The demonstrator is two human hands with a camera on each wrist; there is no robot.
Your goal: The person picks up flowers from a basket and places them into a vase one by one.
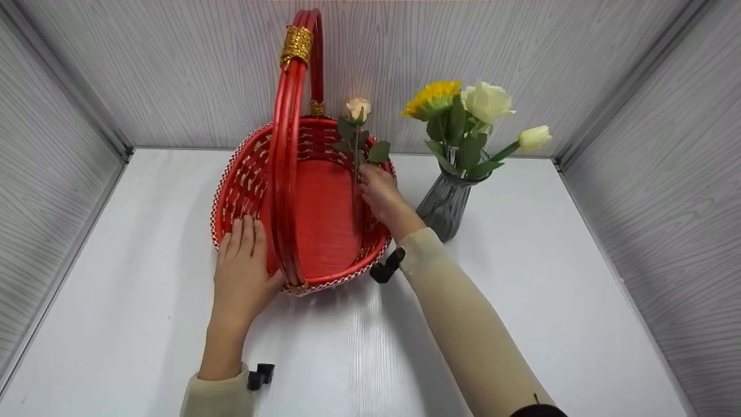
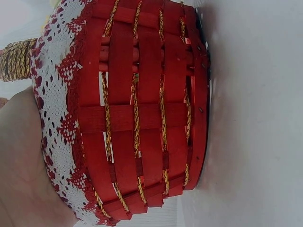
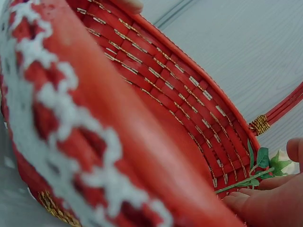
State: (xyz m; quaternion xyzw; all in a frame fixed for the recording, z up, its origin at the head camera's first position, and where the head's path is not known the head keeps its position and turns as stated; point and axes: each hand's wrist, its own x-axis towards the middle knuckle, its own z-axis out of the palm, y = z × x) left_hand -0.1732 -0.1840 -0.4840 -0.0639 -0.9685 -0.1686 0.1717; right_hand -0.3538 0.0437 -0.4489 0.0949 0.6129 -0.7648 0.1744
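A red woven basket (image 1: pixel 324 208) with a tall handle stands on the white table, its lace-trimmed rim (image 2: pixel 59 113) close up in the left wrist view. My left hand (image 1: pixel 243 275) rests over the near left rim, fingers extended, thumb by the handle's foot. Inside the right part of the basket, my right hand (image 1: pixel 379 191) has its fingertips at the stem of a pale peach rose (image 1: pixel 358 110). That rose stands with its bloom near the back rim and its stem reaching down inside. In the right wrist view, the thumb (image 3: pixel 295 150) sits apart from the fingers.
Right of the basket, a grey glass vase (image 1: pixel 448 205) holds a yellow flower (image 1: pixel 434 99), a white rose (image 1: pixel 487 102) and a pale tulip (image 1: pixel 534 138). Grey wood-patterned panels (image 1: pixel 654 156) enclose the table at the back and sides. The basket handle (image 1: pixel 283 162) arches high between my hands.
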